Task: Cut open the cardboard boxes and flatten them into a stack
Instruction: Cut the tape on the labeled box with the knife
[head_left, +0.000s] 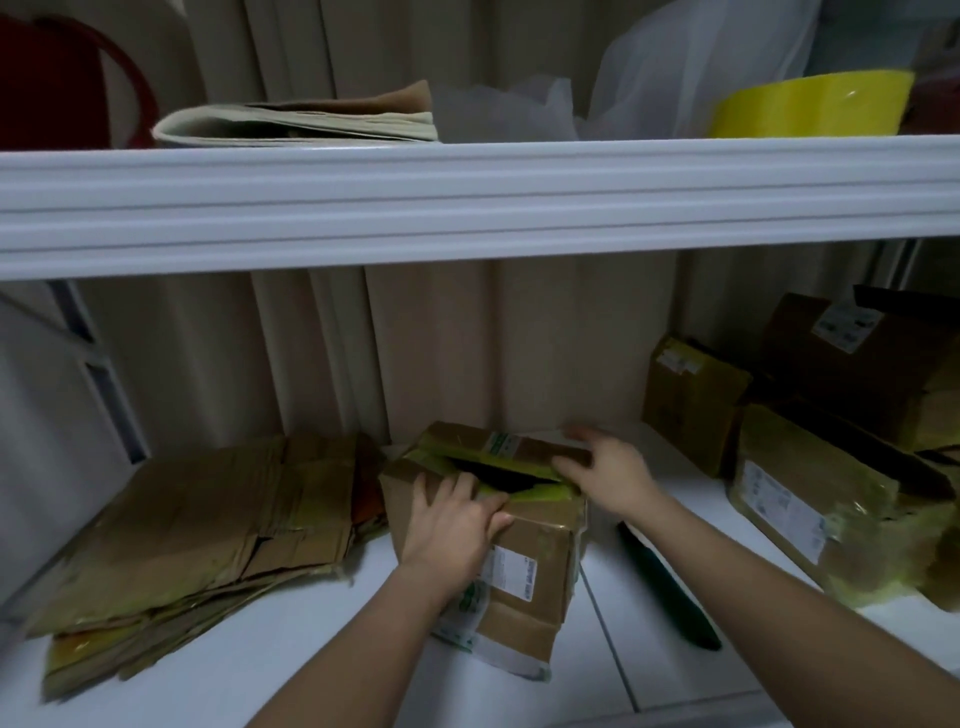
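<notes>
Brown cardboard box with green tape along its top seam (519, 540), standing on the white floor (322, 644) in the middle, between flattened pile and uncut boxes. Seam already split: a dark slit running left to right across the top, long axis crosswise to both forearms. Near flap under the left hand (457, 525), fingers (496, 506) curled over its edge at the slit, pinching the cardboard. Far flap under the right hand (605, 480), fingers (571, 465) hooked on its right end (tips blurred, exact hold hard to tell). Slit thus directly between the two hands, each equally near; likely next a pull apart, near flap toward the body, far flap away. Dark green long tool (670, 587), probably the cutter, lying on the floor just right of the box, under the right forearm. Stack of flattened brown cardboard (208, 540) to the left, touching or nearly touching the box. Unopened taped brown boxes (810, 478) well apart to the right.
</notes>
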